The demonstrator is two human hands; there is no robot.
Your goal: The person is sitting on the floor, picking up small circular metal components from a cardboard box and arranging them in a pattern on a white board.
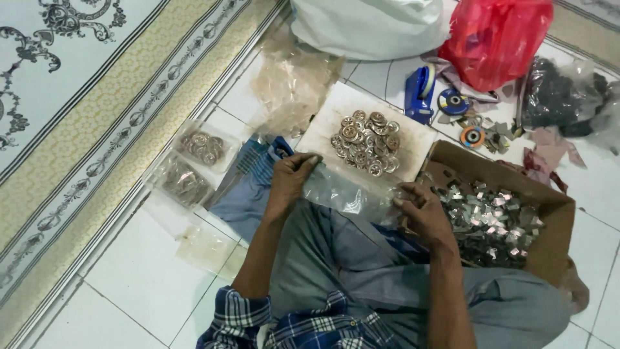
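The person sits on a white tiled floor [135,271] and holds a small clear plastic bag [342,192] stretched between both hands, over the lap; the left hand [289,181] is closed on the bag's upper left corner, fingers curled over the edge near a pale board [336,106]; the right hand [420,210] pinches the bag's right edge, fingers bent and drawn together, just beside the rim of a brown cardboard box [549,242]; whether the bag holds anything I cannot tell, since the film is glossy and crumpled; the board lies just beyond the bag and bears a heap of round metal rings [365,142]; the box at the right is filled with small shiny metal pieces [491,220]; to the left of the person's knee, two filled clear packets [194,165] lie on the tiles beside a patterned carpet [71,123], with an empty bag [203,245] nearer the camera; a stack of clear bags [294,84] lies past the board; further back stand a blue tape dispenser [420,94], a red plastic bag [494,39], a white sack [368,26] and a dark bag [558,97] of small parts.
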